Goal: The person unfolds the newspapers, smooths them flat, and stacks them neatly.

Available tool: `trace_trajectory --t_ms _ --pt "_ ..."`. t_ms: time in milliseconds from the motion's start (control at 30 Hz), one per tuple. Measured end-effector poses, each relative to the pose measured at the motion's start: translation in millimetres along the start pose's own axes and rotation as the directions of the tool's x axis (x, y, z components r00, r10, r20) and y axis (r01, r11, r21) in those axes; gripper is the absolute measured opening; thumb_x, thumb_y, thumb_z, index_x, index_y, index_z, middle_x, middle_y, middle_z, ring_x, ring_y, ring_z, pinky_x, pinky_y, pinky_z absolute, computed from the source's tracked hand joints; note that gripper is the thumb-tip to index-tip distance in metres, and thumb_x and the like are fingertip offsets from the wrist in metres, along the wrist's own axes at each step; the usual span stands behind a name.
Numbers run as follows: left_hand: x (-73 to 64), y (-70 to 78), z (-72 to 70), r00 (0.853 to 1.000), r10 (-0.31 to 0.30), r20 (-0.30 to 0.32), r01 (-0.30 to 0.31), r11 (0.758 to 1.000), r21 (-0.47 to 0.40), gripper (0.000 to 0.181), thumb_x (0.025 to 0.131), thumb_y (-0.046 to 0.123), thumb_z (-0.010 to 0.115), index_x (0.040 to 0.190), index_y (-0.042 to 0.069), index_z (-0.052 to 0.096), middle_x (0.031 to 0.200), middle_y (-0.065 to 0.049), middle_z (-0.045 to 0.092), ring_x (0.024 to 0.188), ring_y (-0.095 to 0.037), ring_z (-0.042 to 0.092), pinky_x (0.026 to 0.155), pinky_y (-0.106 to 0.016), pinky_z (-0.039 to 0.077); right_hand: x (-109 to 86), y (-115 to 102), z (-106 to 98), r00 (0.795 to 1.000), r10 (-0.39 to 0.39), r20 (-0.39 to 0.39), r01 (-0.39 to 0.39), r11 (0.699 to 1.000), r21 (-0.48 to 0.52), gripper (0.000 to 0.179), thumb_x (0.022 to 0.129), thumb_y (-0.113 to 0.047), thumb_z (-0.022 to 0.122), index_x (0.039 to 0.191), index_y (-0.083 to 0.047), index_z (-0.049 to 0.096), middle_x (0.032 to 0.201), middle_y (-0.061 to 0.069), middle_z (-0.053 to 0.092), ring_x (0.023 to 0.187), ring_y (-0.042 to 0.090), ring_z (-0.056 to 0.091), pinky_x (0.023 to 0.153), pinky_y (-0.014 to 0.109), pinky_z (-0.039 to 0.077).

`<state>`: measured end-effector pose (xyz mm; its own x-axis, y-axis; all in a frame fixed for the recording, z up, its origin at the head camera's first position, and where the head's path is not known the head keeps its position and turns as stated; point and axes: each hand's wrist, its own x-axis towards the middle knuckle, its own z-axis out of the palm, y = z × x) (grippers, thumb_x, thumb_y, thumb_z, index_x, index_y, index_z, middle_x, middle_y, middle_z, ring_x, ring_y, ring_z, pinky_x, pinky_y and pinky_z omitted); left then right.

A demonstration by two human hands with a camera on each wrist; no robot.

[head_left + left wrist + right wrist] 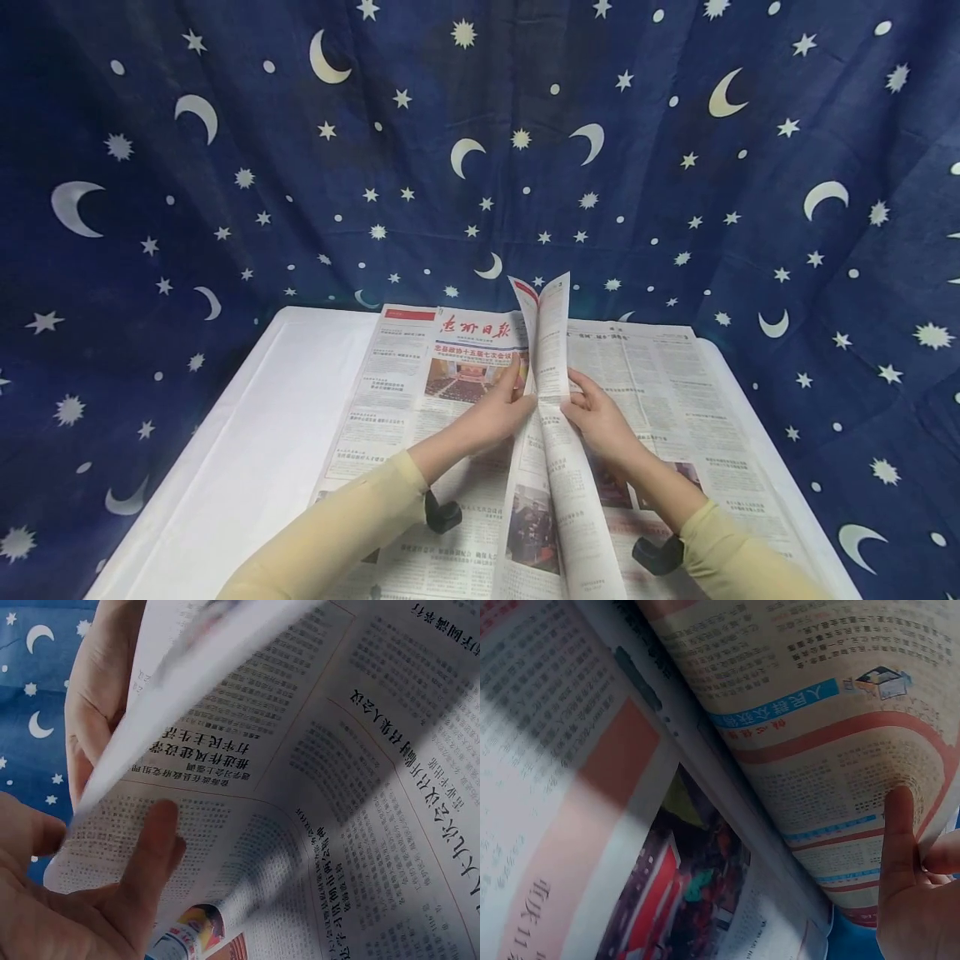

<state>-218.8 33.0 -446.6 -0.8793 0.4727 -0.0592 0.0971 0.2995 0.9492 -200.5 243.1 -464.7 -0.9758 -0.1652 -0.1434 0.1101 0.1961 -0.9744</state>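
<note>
A newspaper [465, 492] with a red masthead lies spread on the table, its middle sheets [553, 350] raised upright in a curved fold. On the left side of this fold, my left hand [498, 410] pinches the sheets between thumb and fingers. The left wrist view has the left hand [82, 907] at the page edge, with one finger laid across the print. Opposite it, my right hand [603, 423] grips the fold from the right. In the right wrist view, the right hand [922, 892] holds the curved page at its edge, a finger along the printed side.
The white table [247, 417] shows to the left of the newspaper. Behind it hangs a dark blue curtain [420, 225] with moons and stars. Another page [667, 375] lies flat to the right. Dark straps sit at both wrists.
</note>
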Motion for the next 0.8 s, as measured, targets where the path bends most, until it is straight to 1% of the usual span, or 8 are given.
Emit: trace_trajectory --t_ms 67,167,300,433,500,600,633,800 --pt "0.5 0.4 0.8 1.0 0.013 0.007 -0.013 1.0 0.026 0.076 0.106 0.025 0.046 0.165 0.009 0.0 0.161 -0.026 0.031 0.136 -0.036 0.051 0.11 -0.047 0.045 -1.3 -2 -1 1.0 -0.002 0.004 0.002 1.0 -0.002 0.064 0.107 -0.007 0.046 0.164 -0.015 0.019 0.132 0.024 0.063 0.104 0.033 0.071 0.08 0.044 0.062" --pt "-0.2 1.4 1.3 1.0 0.018 0.008 -0.018 0.998 0.066 0.075 0.107 0.026 0.046 0.165 0.008 0.002 0.166 -0.022 0.022 0.139 -0.036 0.047 0.109 -0.045 0.046 -2.9 -5 -1 1.0 -0.007 0.019 0.007 1.0 -0.006 0.065 0.107 -0.005 0.046 0.164 -0.015 0.019 0.132 0.024 0.063 0.104 0.032 0.071 0.081 0.044 0.062" --pt "-3.0 2.7 0.8 0.999 0.041 -0.002 -0.041 0.995 0.093 0.074 0.108 0.023 0.046 0.165 0.009 0.002 0.165 -0.023 0.025 0.138 -0.036 0.049 0.106 -0.047 0.049 -2.6 -9 0 0.999 -0.017 0.034 0.017 1.0 -0.009 0.065 0.106 -0.004 0.047 0.164 -0.016 0.02 0.13 0.024 0.063 0.105 0.033 0.07 0.081 0.044 0.062" --pt "-4.7 4.2 -1.3 0.996 0.082 -0.027 -0.075 0.977 0.201 0.068 0.107 0.014 0.037 0.165 0.006 0.002 0.166 -0.022 0.022 0.149 -0.034 0.031 0.121 -0.046 0.028 -3.0 -11 -1 1.0 -0.019 0.021 0.019 0.999 -0.032 0.065 0.106 -0.003 0.047 0.164 -0.014 0.02 0.128 0.024 0.065 0.105 0.032 0.07 0.081 0.043 0.061" --pt "-6.0 3.7 -4.8 0.996 0.083 -0.042 -0.071 0.969 0.235 0.066 0.107 0.012 0.034 0.164 0.004 0.002 0.164 -0.024 0.026 0.148 -0.035 0.033 0.122 -0.045 0.027 -4.2 -13 -4 1.0 -0.022 0.006 0.022 0.998 -0.053 0.065 0.106 -0.003 0.047 0.164 -0.013 0.019 0.128 0.024 0.065 0.103 0.031 0.07 0.08 0.042 0.061" --pt "-7.9 2.8 -14.1 0.995 0.089 -0.052 -0.076 0.974 0.213 0.066 0.107 0.01 0.033 0.164 0.005 0.002 0.164 -0.024 0.027 0.147 -0.037 0.035 0.121 -0.047 0.028 -6.6 -15 -13 1.0 -0.028 -0.012 0.026 0.996 -0.09 0.065 0.106 -0.003 0.047 0.164 -0.011 0.018 0.127 0.025 0.065 0.098 0.031 0.071 0.077 0.042 0.061" --pt "-8.8 2.0 -18.1 0.994 0.093 -0.057 -0.08 0.977 0.196 0.066 0.107 0.01 0.033 0.165 0.006 0.002 0.163 -0.024 0.029 0.145 -0.038 0.038 0.119 -0.048 0.032 -7.6 -16 -17 0.999 -0.028 -0.018 0.026 0.995 -0.1 0.065 0.106 -0.003 0.046 0.164 -0.011 0.018 0.127 0.026 0.064 0.097 0.031 0.071 0.076 0.042 0.061" --pt "-16.0 -0.3 -46.1 0.991 0.118 -0.068 -0.109 0.986 0.124 0.07 0.107 0.011 0.036 0.166 0.02 -0.001 0.166 -0.02 0.024 0.144 -0.039 0.04 0.116 -0.053 0.037 -16.4 -18 -41 0.999 -0.023 -0.035 0.017 0.985 -0.17 0.066 0.107 -0.003 0.044 0.165 -0.009 0.013 0.126 0.026 0.063 0.095 0.029 0.071 0.075 0.039 0.06"
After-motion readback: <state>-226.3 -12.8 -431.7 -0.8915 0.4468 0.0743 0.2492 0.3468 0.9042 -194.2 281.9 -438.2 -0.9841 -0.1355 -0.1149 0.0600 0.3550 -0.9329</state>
